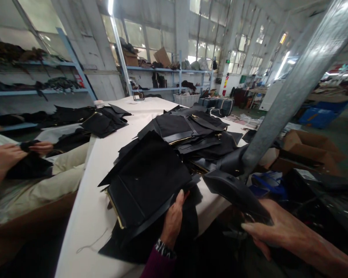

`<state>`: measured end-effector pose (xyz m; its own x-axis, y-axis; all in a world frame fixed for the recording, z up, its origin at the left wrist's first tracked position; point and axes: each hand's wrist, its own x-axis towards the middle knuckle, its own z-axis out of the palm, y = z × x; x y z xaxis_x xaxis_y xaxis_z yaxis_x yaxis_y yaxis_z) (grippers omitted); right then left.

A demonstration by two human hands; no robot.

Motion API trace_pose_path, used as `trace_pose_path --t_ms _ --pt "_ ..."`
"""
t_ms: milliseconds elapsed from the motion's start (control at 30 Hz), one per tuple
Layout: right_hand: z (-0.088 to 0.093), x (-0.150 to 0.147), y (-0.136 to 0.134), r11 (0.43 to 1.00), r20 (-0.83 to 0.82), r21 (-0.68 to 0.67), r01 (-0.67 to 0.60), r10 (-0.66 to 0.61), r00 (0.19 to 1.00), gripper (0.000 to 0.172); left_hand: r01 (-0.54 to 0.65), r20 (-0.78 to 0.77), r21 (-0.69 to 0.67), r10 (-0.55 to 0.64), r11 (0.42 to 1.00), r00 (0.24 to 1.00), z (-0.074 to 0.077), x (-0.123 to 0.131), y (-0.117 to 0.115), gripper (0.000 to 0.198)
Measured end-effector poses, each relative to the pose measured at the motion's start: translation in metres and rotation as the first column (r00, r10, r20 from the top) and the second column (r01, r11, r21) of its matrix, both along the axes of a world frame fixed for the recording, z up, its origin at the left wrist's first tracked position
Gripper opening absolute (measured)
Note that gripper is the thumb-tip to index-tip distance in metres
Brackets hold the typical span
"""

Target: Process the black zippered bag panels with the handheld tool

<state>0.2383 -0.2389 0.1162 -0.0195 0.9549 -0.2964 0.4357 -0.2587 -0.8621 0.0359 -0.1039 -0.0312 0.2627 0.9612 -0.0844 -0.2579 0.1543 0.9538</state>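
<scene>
My left hand (174, 218), below a purple sleeve with a zebra-patterned cuff, grips the near right edge of a black fabric panel (150, 181). A gold zipper (115, 208) runs along the panel's left edge. More black cloth hangs beneath it over the table edge. At the right, my right hand (275, 227) is closed around the near end of a smooth, curved black object (234, 193), whose kind I cannot make out. Its fingers are partly hidden in shadow. Behind the panel lies a heap of similar black pieces (185, 127) with gold zippers.
Slanting metal post (290, 92) stands just right of the white table (78, 220). At the left, another person's hands (8, 156) hold black cloth. A smaller black pile (104, 121) lies near them. Cardboard boxes (310, 148) sit at right; blue shelves (153, 69) line the wall.
</scene>
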Motion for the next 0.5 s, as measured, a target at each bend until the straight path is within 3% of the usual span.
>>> trace_pose_path --t_ms 100,167,333,500 --pt "-0.001 -0.004 0.004 1.0 -0.021 0.0 -0.023 0.023 1.0 0.03 0.141 -0.377 0.323 -0.009 0.936 0.926 -0.021 -0.013 0.001 0.046" --pt "-0.005 -0.007 0.006 0.999 -0.055 -0.001 -0.036 0.036 0.998 0.027 0.204 -0.481 0.42 0.026 0.884 0.877 -0.029 -0.017 0.002 0.047" --pt "-0.018 -0.02 0.019 0.996 -0.093 -0.017 -0.087 0.085 0.992 0.02 0.226 -0.471 0.394 -0.015 0.891 0.882 -0.031 -0.02 -0.003 0.045" --pt "-0.019 -0.025 0.042 0.998 -0.041 0.034 -0.058 0.06 0.997 0.028 0.219 -0.362 0.278 -0.109 0.935 0.926 -0.017 -0.02 -0.009 0.037"
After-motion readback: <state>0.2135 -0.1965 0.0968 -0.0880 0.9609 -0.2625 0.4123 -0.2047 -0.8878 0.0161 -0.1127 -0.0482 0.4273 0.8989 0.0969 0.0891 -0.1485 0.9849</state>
